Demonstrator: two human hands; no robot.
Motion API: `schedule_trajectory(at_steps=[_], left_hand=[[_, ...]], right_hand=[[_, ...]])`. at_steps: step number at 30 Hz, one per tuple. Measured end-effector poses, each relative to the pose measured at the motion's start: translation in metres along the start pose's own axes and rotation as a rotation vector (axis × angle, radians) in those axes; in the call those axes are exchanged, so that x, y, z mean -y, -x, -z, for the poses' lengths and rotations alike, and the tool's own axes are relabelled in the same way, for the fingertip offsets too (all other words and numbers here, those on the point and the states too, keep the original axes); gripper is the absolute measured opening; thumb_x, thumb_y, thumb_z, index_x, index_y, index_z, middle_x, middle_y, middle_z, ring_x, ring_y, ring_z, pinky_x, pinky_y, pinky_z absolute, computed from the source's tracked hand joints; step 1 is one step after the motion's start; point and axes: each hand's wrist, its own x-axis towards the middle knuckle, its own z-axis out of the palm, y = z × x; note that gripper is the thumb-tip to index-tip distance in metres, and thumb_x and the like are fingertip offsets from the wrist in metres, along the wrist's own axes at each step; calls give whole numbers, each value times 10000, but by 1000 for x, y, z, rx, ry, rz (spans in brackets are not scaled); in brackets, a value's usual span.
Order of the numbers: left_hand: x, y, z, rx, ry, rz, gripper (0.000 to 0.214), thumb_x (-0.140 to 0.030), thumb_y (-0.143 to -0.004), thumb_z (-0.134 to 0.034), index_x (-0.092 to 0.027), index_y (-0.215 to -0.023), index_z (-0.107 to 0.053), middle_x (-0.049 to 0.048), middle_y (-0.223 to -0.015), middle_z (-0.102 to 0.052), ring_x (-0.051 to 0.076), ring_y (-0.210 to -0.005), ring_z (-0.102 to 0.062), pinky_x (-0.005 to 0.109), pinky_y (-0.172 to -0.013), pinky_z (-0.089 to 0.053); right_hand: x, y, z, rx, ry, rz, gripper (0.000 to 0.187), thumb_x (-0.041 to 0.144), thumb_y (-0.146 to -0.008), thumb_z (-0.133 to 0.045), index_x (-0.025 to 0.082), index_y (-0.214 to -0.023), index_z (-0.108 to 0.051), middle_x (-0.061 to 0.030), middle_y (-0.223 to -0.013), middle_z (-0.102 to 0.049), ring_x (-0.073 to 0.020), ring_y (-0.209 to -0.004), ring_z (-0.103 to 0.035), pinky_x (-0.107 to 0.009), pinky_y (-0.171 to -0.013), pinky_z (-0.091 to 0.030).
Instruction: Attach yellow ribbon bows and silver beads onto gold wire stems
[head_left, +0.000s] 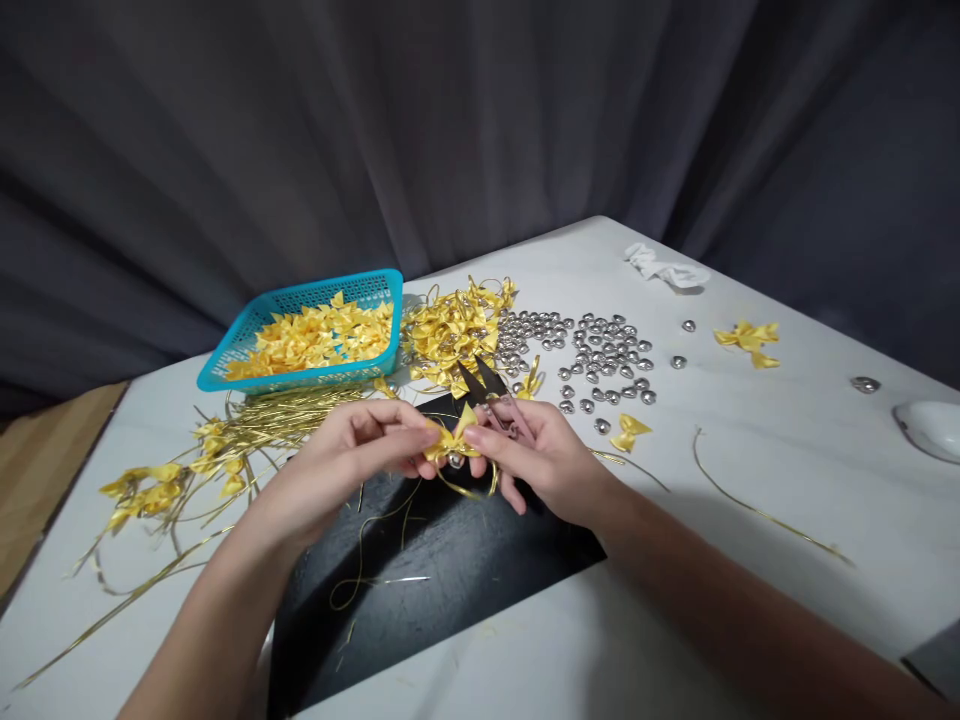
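Between both hands is a yellow ribbon bow point(454, 440) with a small silver bead point(455, 461) at its middle and a loop of gold cord point(466, 492) hanging below. My left hand point(375, 440) pinches the bow's left side between thumb and fingers. The right thumb and forefinger of my right hand point(551, 455) pinch its other side. That same hand also keeps a pair of thread snips point(510, 412) in the palm, dark blades pointing up and away. Under the hands lies a black mat point(450, 570), bearing a needle point(405, 579) threaded with gold cord.
A blue basket point(300, 377) of yellow bows stands at the back left. Beside it are a pile of corded bows point(454, 330) and many silver heart beads point(611, 345). Gold cords point(285, 415) lie left. A white dish point(930, 430) and crumpled white piece point(664, 268) are right.
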Motion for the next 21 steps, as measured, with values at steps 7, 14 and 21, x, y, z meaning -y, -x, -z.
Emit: schedule_trajectory(at_steps=[7,14,21], left_hand=[[18,7,-3,-94,27,16,77,-252,-723,-675,-175,-729,-679,41,-722,-708,157,-670,-655,242,-630,-532],[69,52,-26,-179,213,245,121,-252,-722,-669,-164,-640,-671,14,-606,-664,118,-560,-590,213,-561,-487],[94,73,-49,-194,399,233,116,-259,-792,-609,-192,-705,-646,11,-645,-683,127,-620,-638,218,-603,-511]], right_hand=[[-8,0,-9,-94,37,-82,262,396,-776,-614,154,-775,-513,50,-553,-538,-26,-306,-381,-151,-285,-285],[-40,15,-25,-17,264,-121,288,450,-859,-492,180,-759,-506,53,-599,-414,-32,-414,-296,-169,-361,-243],[-40,29,-1,180,652,-5,197,393,-920,-428,217,-856,-490,26,-629,-475,-85,-475,-373,-215,-442,-313]])
